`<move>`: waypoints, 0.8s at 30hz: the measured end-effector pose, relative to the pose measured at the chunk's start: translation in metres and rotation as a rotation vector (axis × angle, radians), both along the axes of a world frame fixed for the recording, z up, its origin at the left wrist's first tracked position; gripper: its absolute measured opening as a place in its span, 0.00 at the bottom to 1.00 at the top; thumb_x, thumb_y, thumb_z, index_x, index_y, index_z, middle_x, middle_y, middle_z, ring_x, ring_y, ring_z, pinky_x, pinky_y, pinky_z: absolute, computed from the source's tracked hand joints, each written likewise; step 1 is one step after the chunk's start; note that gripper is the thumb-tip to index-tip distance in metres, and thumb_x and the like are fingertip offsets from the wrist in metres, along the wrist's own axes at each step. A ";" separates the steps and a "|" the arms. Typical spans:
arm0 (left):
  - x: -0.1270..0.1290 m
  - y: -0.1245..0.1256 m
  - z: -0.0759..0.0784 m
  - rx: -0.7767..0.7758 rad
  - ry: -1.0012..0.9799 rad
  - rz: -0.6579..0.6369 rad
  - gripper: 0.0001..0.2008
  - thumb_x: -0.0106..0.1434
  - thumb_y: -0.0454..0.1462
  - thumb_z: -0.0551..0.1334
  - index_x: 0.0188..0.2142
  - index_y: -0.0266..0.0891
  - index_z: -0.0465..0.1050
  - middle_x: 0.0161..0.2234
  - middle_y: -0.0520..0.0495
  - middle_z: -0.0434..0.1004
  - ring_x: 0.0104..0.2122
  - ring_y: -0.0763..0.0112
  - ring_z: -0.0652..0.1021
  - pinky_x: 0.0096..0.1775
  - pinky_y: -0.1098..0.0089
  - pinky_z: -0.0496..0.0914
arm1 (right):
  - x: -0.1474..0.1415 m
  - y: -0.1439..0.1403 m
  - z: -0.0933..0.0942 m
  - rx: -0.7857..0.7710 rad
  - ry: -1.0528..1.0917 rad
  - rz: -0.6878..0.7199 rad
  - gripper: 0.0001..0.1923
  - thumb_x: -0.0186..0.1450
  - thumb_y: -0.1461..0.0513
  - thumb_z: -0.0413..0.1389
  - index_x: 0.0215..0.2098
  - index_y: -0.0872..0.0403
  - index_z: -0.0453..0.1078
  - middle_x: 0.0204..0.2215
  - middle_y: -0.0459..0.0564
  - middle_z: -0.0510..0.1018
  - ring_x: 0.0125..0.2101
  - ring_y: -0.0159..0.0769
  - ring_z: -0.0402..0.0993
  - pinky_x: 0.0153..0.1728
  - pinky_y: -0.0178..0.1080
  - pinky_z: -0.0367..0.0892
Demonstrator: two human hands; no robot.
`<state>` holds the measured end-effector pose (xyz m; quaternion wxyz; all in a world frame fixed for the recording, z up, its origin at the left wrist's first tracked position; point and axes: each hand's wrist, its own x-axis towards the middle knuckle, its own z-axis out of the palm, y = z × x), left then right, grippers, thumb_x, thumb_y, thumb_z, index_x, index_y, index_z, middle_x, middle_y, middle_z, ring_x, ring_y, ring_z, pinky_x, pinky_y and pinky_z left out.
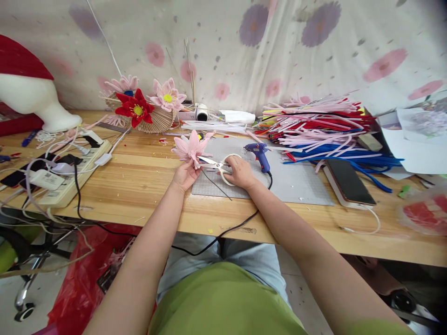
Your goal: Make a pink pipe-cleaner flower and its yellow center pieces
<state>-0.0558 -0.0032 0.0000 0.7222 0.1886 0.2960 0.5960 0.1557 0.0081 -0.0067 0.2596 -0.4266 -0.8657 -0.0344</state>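
Note:
A pink pipe-cleaner flower point(191, 148) is held by my left hand point(186, 176), whose fingers close around its base. A thin dark stem point(218, 186) slants down to the right from beside it. My right hand point(240, 172) grips white-handled scissors point(223, 168) by the finger loops. The scissor blades are apart and point left at the flower's underside; whether they touch it I cannot tell. Just right of my right hand, a blue hot glue gun point(259, 154) lies on the grey cutting mat point(296, 186).
Bundles of coloured pipe cleaners point(321, 125) pile up at the back right. A phone point(349, 182) lies on a white box. Finished flowers point(136, 109) stand back left near a foam head point(35, 97). A power strip point(77, 172) with tangled cables is left; a black cord point(223, 235) crosses the table edge.

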 end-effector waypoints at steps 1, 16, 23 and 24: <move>-0.001 0.000 0.001 -0.007 -0.020 -0.009 0.11 0.62 0.30 0.51 0.38 0.33 0.72 0.25 0.50 0.73 0.25 0.79 0.73 0.33 0.76 0.70 | 0.001 0.000 0.000 0.001 0.005 0.014 0.14 0.59 0.54 0.50 0.37 0.56 0.63 0.34 0.55 0.73 0.35 0.41 0.64 0.34 0.39 0.55; 0.001 0.002 -0.002 0.002 -0.003 -0.001 0.09 0.60 0.30 0.55 0.37 0.32 0.73 0.26 0.50 0.75 0.21 0.81 0.71 0.25 0.78 0.65 | 0.003 0.000 0.001 0.064 -0.014 0.167 0.13 0.57 0.55 0.53 0.35 0.56 0.64 0.33 0.55 0.72 0.35 0.41 0.63 0.36 0.39 0.57; 0.004 0.000 -0.002 0.013 0.026 0.008 0.09 0.59 0.26 0.54 0.34 0.33 0.73 0.30 0.49 0.77 0.24 0.81 0.73 0.27 0.79 0.67 | -0.003 0.000 0.000 0.075 -0.013 0.073 0.14 0.58 0.55 0.53 0.36 0.57 0.64 0.35 0.56 0.72 0.37 0.43 0.63 0.37 0.40 0.56; 0.005 0.000 -0.002 0.012 0.037 0.004 0.09 0.58 0.26 0.54 0.34 0.33 0.73 0.31 0.49 0.77 0.24 0.81 0.73 0.27 0.79 0.68 | -0.005 0.001 -0.001 0.075 -0.019 0.056 0.14 0.58 0.55 0.52 0.37 0.57 0.65 0.35 0.57 0.72 0.37 0.43 0.63 0.37 0.40 0.56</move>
